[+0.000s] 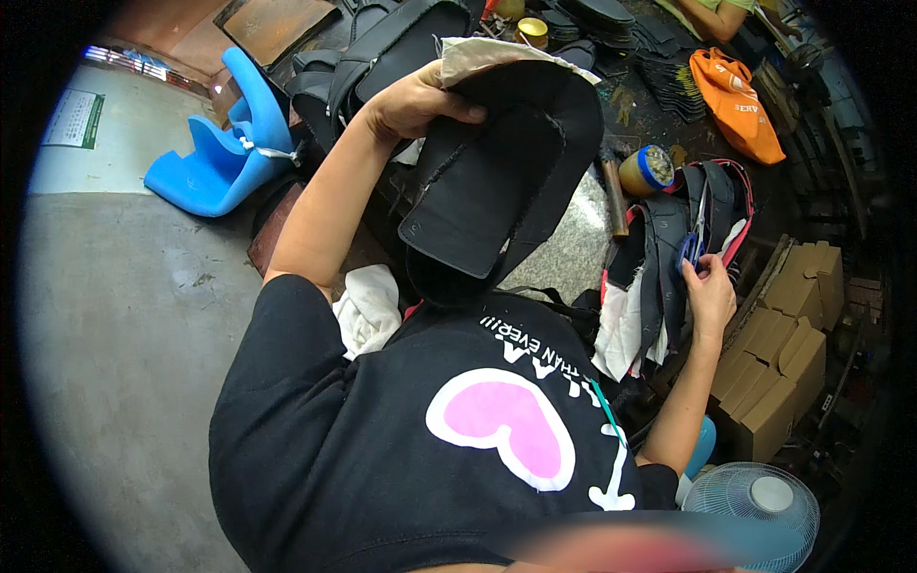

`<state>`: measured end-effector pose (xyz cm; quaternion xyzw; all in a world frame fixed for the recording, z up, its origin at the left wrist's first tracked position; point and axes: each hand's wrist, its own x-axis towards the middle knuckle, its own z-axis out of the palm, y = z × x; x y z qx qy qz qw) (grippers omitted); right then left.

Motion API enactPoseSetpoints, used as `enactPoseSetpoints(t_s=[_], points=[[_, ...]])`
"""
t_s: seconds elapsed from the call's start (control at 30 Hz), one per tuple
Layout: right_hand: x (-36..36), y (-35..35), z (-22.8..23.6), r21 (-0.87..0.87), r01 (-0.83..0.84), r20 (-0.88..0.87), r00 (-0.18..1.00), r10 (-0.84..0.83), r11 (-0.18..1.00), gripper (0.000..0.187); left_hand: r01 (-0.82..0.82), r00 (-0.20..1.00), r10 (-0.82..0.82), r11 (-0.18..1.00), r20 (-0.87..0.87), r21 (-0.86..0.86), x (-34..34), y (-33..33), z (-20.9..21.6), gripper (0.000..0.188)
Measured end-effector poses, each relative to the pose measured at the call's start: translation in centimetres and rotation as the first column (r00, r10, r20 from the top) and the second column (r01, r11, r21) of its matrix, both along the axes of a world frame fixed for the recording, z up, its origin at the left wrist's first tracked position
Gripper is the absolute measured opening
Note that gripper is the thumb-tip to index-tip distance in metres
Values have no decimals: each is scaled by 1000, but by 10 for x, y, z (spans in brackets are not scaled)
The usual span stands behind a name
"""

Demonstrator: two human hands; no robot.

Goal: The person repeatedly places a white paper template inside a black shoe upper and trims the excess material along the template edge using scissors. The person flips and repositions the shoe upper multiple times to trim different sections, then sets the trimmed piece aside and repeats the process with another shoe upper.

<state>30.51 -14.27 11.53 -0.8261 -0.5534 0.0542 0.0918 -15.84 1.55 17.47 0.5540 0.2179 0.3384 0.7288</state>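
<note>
Black layered piece (pixel 458 196) tilts over the counter's (pixel 626 113) near edge, long axis toward the body — left hand (pixel 418 105) pinching its far end; right hand (pixel 711 294), well apart, grasping blue-handled scissors (pixel 688 250).

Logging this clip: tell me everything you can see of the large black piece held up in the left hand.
The black piece looks like flat, matte sheet material, with a broad, rounded upper end and a long inner panel bordered by rough, frayed-looking edges. Pale cloth shows along its top edge. It is held up at a tilt, its lower end toward the wearer's shirt. The left hand grips its upper left side, thumb across the front. Its back is hidden.
</note>
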Motion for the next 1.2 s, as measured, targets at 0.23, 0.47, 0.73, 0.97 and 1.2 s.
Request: enactPoseSetpoints(t_s=[0.23, 0.47, 0.73, 0.97, 1.2], points=[[38, 13, -16, -11, 92, -582, 809, -81, 996, 32, 175, 973, -176, 984, 150, 23, -8, 5, -10, 70], [-1, 1, 13, 312, 81, -900, 345, 267, 947, 40, 184, 968, -180, 983, 175, -10, -6, 9, -19, 70], [-141, 38, 28, 371, -128, -862, -416, 290, 920, 81, 391, 896, -391, 919, 209, 42, 44, 9, -11, 66], [-161, 61, 44, 416, 12, -831, -401, 386, 909, 61, 195, 920, -170, 980, -354, 37, 43, -1, 17, 59], [-173, 58, 37, 479, 299, -849, -83, 522, 826, 40, 98, 932, -102, 995, -348, -29, 43, -1, 8, 53]])
